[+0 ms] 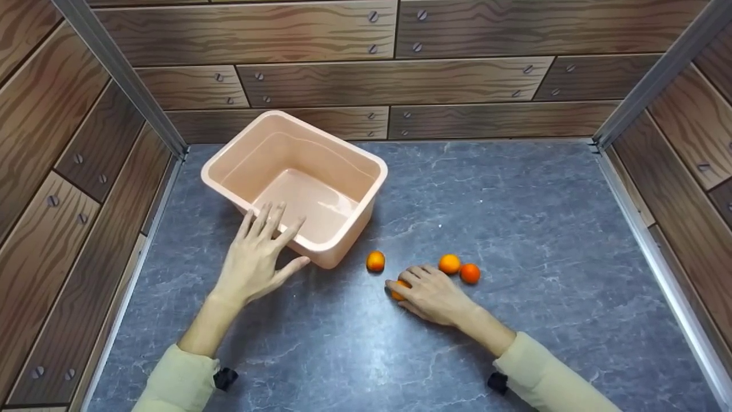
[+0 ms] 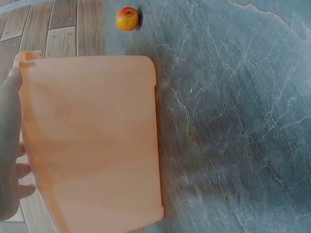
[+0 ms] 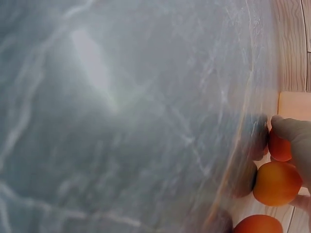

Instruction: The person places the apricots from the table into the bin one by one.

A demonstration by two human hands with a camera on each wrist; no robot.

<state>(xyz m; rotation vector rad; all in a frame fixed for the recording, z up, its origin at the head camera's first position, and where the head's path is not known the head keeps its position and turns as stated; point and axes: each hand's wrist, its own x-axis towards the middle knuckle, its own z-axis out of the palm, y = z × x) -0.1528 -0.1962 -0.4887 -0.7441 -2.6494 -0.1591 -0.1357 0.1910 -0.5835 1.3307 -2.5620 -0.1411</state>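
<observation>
Four oranges: one (image 1: 397,290) under right hand (image 1: 433,294), curled round it.
Left hand (image 1: 258,252): flat, fingers straight on tub (image 1: 237,150) rim.
Table (image 1: 532,217): bare on the right.

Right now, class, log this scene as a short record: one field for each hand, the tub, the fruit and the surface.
left hand: fingers straight, resting on the near rim of the tub
right hand: fingers curled over one orange fruit
tub: peach plastic, upright, nothing inside
loose fruit: three small orange fruits, one near the tub's corner, two side by side beyond the right hand
surface: grey marbled tabletop, wood-pattern walls
</observation>
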